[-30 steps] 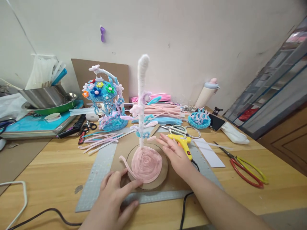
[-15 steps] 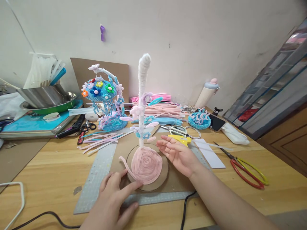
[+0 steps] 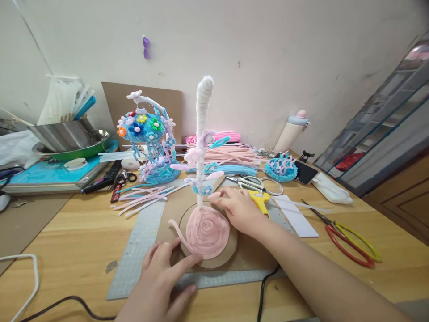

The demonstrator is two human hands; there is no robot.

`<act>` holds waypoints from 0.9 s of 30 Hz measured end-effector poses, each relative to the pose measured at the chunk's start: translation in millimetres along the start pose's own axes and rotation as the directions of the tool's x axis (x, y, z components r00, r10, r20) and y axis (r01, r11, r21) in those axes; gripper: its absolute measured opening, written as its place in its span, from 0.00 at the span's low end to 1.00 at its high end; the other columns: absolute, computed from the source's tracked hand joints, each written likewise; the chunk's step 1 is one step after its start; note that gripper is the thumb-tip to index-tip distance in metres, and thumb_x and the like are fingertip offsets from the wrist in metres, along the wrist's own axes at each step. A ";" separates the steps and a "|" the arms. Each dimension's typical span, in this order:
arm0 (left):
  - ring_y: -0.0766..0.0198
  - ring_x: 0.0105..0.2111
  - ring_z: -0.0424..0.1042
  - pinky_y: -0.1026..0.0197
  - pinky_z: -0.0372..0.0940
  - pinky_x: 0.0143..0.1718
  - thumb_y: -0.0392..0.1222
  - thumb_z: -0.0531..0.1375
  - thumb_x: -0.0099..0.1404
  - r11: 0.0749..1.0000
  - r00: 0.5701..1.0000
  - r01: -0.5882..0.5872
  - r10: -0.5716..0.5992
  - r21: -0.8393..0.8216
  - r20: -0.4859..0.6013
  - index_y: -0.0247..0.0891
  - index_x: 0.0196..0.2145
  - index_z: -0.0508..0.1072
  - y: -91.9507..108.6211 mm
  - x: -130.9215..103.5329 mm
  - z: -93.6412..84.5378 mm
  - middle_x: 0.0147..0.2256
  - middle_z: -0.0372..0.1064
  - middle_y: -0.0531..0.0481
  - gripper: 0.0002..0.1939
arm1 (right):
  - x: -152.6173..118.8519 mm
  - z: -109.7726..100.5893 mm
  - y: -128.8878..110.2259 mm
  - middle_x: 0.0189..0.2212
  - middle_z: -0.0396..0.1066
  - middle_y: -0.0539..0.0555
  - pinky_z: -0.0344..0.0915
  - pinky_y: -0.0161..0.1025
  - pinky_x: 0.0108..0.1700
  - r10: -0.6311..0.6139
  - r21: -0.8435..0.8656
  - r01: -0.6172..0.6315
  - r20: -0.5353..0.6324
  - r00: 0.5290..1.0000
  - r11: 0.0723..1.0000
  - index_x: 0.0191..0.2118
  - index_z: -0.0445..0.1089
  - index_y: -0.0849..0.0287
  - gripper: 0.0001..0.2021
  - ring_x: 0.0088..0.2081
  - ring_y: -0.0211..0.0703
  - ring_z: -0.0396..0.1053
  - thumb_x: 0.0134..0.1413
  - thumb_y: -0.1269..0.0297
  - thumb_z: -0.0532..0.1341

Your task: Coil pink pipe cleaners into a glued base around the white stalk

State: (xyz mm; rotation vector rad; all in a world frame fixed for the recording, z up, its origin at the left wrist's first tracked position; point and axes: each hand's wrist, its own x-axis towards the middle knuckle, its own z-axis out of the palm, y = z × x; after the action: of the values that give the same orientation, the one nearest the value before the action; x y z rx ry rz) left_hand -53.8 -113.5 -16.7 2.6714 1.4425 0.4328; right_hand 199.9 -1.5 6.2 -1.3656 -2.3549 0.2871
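A pink coil of chenille stem point(image 3: 207, 232), its loose end curling up at the left, covers the middle of a round cardboard disc point(image 3: 225, 261). From the coil's back edge rises a white wrapped post point(image 3: 202, 109), bearing fuzzy flowers point(image 3: 194, 157) and leaves. My left hand point(image 3: 164, 270) has its fingers spread, the index fingertip on the coil's front edge and another near the loose end. Beside the disc's back right, my right hand point(image 3: 239, 208) reaches toward the post's foot with fingers extended, close to a pale pink leaf point(image 3: 214, 195). Nothing shows in its grasp.
A yellow glue gun point(image 3: 260, 200) lies right of my right hand. Red-and-yellow-handled scissors point(image 3: 351, 243) rest farther right. Behind stand a blue flowered jellyfish-like craft point(image 3: 147, 138) and pink chenille stems point(image 3: 231, 154). A grey cutting mat point(image 3: 129, 264) lies under the cardboard.
My right hand has turned from palm-up to back-up, and its fingers have moved in at the disc's back right edge. The left hand keeps its place on the coil. The view shifts slightly.
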 end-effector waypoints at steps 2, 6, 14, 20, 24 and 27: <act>0.47 0.54 0.60 0.41 0.63 0.50 0.38 0.60 0.58 1.000 1.000 -0.004 0.005 0.009 -0.014 0.59 0.57 0.62 0.7 -0.1 -0.3 0.52 0.58 0.44 0.30 | 0.0 2.5 -1.5 0.46 0.67 0.53 0.51 0.48 0.46 0.006 -0.052 -0.006 0.009 1.000 0.999 0.46 0.74 0.42 0.20 0.47 0.49 0.61 0.57 0.75 0.53; 0.48 0.53 0.60 0.42 0.64 0.49 0.39 0.61 0.57 0.999 0.999 -0.017 0.018 0.027 -0.031 0.58 0.56 0.63 1.3 0.9 -0.4 0.52 0.59 0.44 0.30 | -3.6 8.5 -3.2 0.47 0.68 0.53 0.50 0.49 0.48 0.052 -0.028 -0.053 -0.046 0.998 0.998 0.48 0.73 0.43 0.22 0.49 0.49 0.60 0.56 0.77 0.53; 0.47 0.53 0.61 0.42 0.64 0.49 0.39 0.61 0.56 0.998 0.998 -0.027 0.029 0.048 -0.049 0.57 0.56 0.64 0.0 1.1 0.1 0.52 0.60 0.45 0.30 | -6.8 4.5 4.7 0.47 0.68 0.54 0.52 0.52 0.56 0.346 0.725 -0.179 -0.086 0.934 0.665 0.47 0.73 0.50 0.19 0.50 0.48 0.61 0.49 0.74 0.58; 0.47 0.54 0.61 0.42 0.63 0.50 0.39 0.61 0.56 0.999 0.999 -0.022 0.023 0.031 -0.045 0.58 0.56 0.64 -1.5 1.5 1.2 0.53 0.60 0.45 0.30 | -27.3 -16.8 2.3 0.34 0.70 0.49 0.66 0.37 0.43 0.387 0.959 -0.252 0.185 0.903 0.129 0.50 0.68 0.52 0.19 0.36 0.35 0.69 0.50 0.68 0.63; 0.47 0.54 0.60 0.42 0.62 0.51 0.39 0.60 0.58 1.000 1.000 -0.009 0.009 0.007 -0.015 0.58 0.57 0.63 -1.2 2.2 1.6 0.53 0.59 0.45 0.29 | -47.1 -24.5 -8.5 0.31 0.71 0.47 0.66 0.33 0.44 0.313 0.890 -0.204 0.346 0.884 -0.409 0.45 0.71 0.53 0.19 0.37 0.33 0.71 0.44 0.71 0.70; 0.47 0.55 0.59 0.43 0.62 0.51 0.39 0.60 0.59 1.000 1.000 0.009 -0.009 -0.011 0.004 0.58 0.56 0.64 -0.3 2.5 0.5 0.53 0.59 0.46 0.28 | -54.8 -24.1 -13.2 0.29 0.72 0.45 0.67 0.34 0.46 0.314 0.871 -0.114 0.290 0.904 -0.477 0.43 0.72 0.55 0.18 0.37 0.34 0.72 0.42 0.70 0.72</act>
State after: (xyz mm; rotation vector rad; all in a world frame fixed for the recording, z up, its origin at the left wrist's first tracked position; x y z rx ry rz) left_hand -52.5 -111.2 -16.7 2.6546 1.4463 0.4335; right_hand 224.4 -56.1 19.7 -0.6302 -0.5404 1.8254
